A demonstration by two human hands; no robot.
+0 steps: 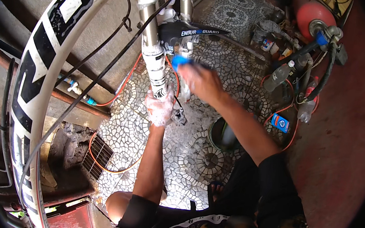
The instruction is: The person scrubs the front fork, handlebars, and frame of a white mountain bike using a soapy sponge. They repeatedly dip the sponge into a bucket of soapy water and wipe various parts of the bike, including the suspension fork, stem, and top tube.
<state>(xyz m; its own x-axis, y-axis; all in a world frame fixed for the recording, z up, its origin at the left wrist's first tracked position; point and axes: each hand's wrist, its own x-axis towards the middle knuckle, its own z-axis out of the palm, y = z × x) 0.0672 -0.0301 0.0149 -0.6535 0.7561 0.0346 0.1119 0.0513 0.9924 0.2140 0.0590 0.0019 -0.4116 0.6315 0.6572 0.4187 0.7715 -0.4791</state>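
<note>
A bicycle fork (155, 66) with white lower legs and bare metal upper tubes stands upright ahead of me. My left hand (160, 108), covered in suds, is closed around the lower end of its left leg. To the right, my right hand (201, 82) is closed on a small blue object (179, 63) held beside the fork's legs. Motion blurs that hand, and the object's exact kind cannot be made out. A black mudguard (191, 31) sits between the fork legs, just above the blue object. Wet foam shows on my right fingers as well.
A white and black bicycle rim (28, 80) curves along the left. A dark bucket (225, 134) stands under my right forearm. At right are a clear bottle (279, 76), a blue packet (280, 123) and a red round tank (316, 16). An orange hose (116, 171) crosses a drain grate (98, 156).
</note>
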